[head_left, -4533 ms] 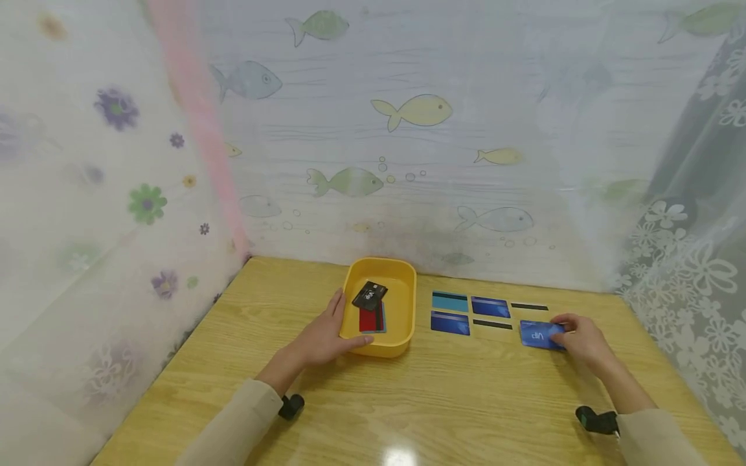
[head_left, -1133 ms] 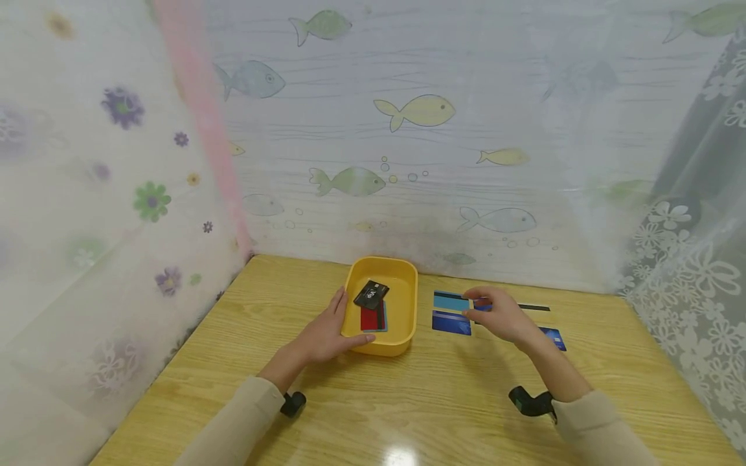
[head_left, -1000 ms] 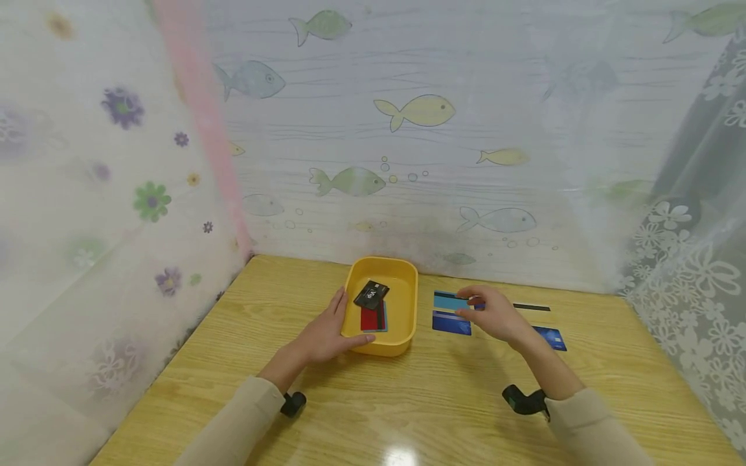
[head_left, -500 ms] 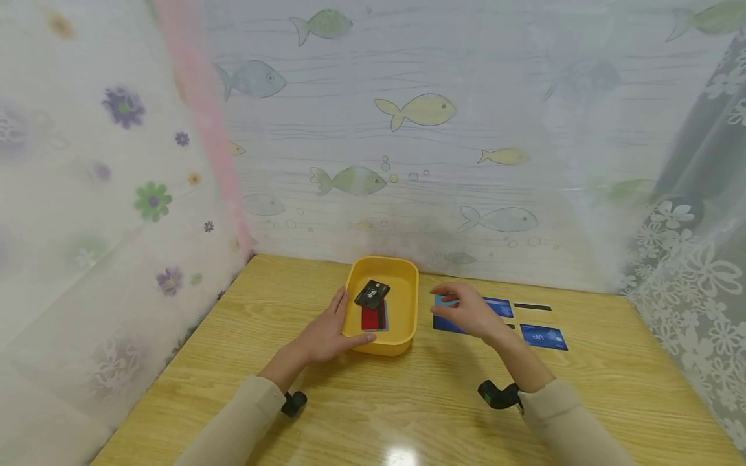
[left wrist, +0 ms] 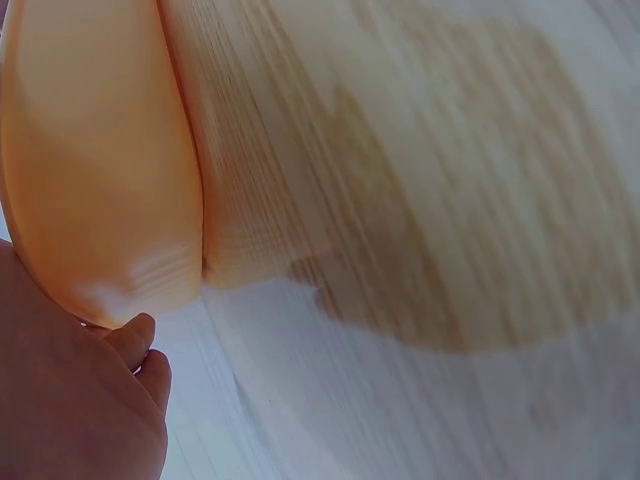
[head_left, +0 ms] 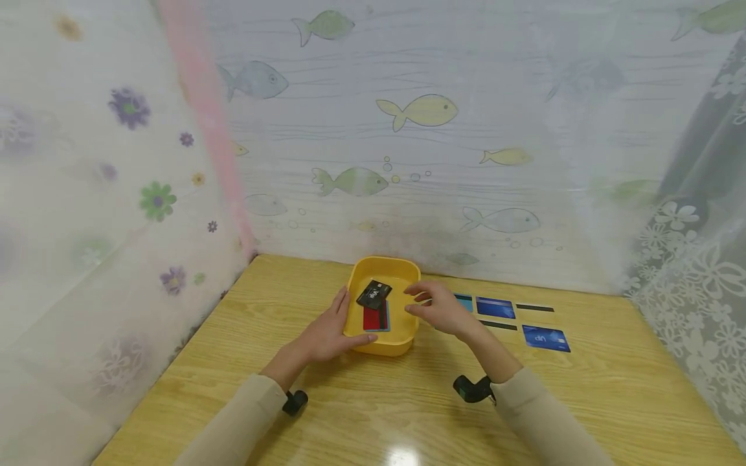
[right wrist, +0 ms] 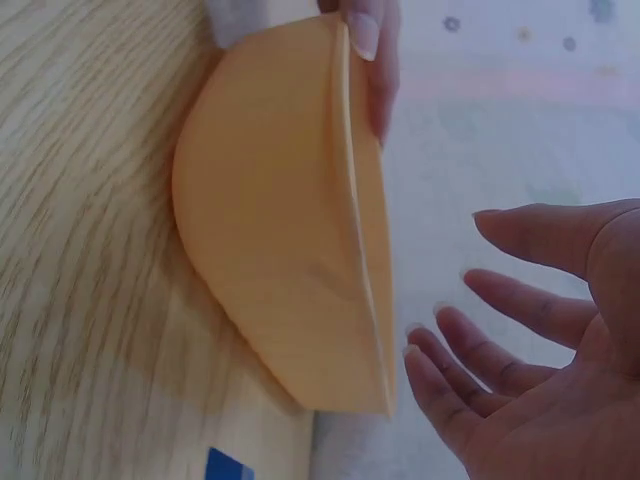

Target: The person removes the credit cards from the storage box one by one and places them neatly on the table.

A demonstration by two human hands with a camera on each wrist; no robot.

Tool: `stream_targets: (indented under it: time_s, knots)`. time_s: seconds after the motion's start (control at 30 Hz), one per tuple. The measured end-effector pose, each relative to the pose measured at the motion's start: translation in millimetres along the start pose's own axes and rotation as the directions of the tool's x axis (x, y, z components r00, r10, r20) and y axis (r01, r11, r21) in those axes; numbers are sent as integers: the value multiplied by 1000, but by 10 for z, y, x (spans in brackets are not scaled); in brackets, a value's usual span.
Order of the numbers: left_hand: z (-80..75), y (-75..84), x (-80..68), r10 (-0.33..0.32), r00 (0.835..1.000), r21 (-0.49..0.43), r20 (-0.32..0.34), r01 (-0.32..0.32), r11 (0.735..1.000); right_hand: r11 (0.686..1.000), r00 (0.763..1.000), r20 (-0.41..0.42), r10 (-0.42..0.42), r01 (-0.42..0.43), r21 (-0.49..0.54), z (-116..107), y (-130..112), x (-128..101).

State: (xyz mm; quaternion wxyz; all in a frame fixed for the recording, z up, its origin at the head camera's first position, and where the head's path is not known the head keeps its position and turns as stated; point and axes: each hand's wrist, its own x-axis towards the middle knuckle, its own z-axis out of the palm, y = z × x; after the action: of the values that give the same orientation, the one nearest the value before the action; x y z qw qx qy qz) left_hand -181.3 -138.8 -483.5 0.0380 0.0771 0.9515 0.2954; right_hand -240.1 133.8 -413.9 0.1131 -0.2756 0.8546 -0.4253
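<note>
My left hand (head_left: 324, 335) holds a yellow plastic bin (head_left: 401, 329), fingers along its left side and thumb over its front rim. Inside lie a black VIP card (head_left: 367, 296), a red card (head_left: 372, 318) and a light blue one partly under the red. My right hand (head_left: 441, 308) hovers over the bin's right rim. In the right wrist view its fingers are spread and loosely bent, with nothing between them. To the right lie a light blue striped card (head_left: 464, 300), a dark blue card (head_left: 495, 308) and a blue VIP card (head_left: 546, 338). My right hand hides the lower left of this group.
Two dark stripes (head_left: 535, 308) show on the wood, perhaps on pale cards whose edges I cannot make out. The wooden table (head_left: 373, 401) meets a fish-printed curtain (head_left: 419, 194) behind the bin. A flowered sheet (head_left: 146, 278) borders the left side.
My right hand laid the blue VIP card down at the right, then moved left across the card rows to the bin. My left hand has kept its place on the bin.
</note>
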Motion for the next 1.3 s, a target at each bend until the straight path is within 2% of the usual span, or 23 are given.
stream_targets:
  time_s: [0.23,0.53,0.8,1.13,1.2,1.3]
  knots:
    - [-5,5,14,1,1000,-3,-11,-1,1000,1000,1000,17,0,0,-23,161,-22,172]
    - [34,-52,-82,-14,1000,5,-12,14,1000,1000,999,31,18,-17,-16,522,-13,456]
    - [44,-25,-8,18,1000,12,-18,-17,1000,982,988,-40,151,-155,-109,685,70,783]
    - [34,2,8,33,999,1,-36,-33,999,966,965,-121,232,-243,-86,833,209,964]
    - [30,4,10,38,998,-4,-40,-38,999,961,964,-130,232,-248,-121,849,214,978]
    - [29,-6,0,34,999,-2,-34,-34,999,942,971,-118,207,-230,-243,886,236,995]
